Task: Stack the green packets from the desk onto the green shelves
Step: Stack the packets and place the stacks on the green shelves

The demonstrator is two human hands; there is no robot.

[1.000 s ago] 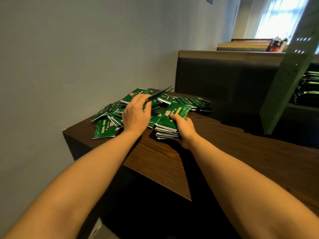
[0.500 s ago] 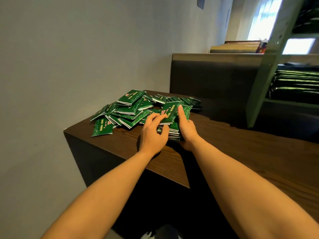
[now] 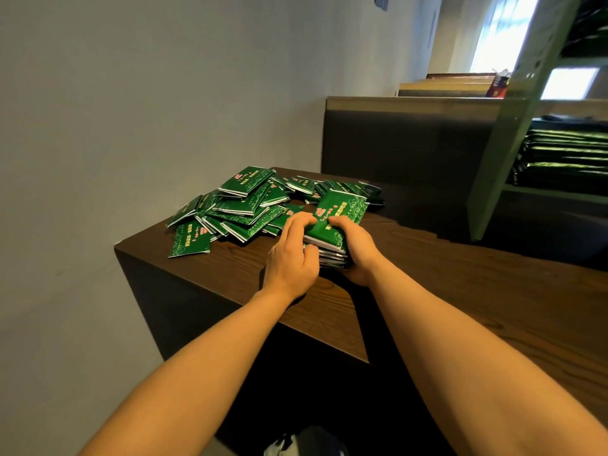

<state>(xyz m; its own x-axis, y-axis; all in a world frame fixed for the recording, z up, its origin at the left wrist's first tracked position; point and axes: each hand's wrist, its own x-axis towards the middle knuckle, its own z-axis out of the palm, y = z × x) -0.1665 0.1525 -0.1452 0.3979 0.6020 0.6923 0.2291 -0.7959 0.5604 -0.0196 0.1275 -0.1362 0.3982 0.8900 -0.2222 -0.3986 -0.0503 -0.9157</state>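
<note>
A loose heap of green packets [image 3: 243, 209] lies on the far left corner of the dark wooden desk [image 3: 460, 291]. In front of the heap stands a small neat stack of green packets [image 3: 339, 222]. My left hand [image 3: 291, 258] grips the stack's left side, fingers curled over its top. My right hand [image 3: 357, 248] grips its right side, thumb on the top packet. The green shelves [image 3: 503, 153] rise at the right, with several rows of dark green packets [image 3: 566, 159] lying on one level.
A grey wall runs along the left. A dark partition panel [image 3: 411, 153] stands behind the desk. Beyond it lie stacked boards and a red box [image 3: 498, 85] near a bright window. A shoe [image 3: 306, 442] shows on the floor below.
My left hand came off the loose heap, where it held a packet, and moved right onto the stack. Both hands now clasp the stack. The view has tilted toward the shelves.
</note>
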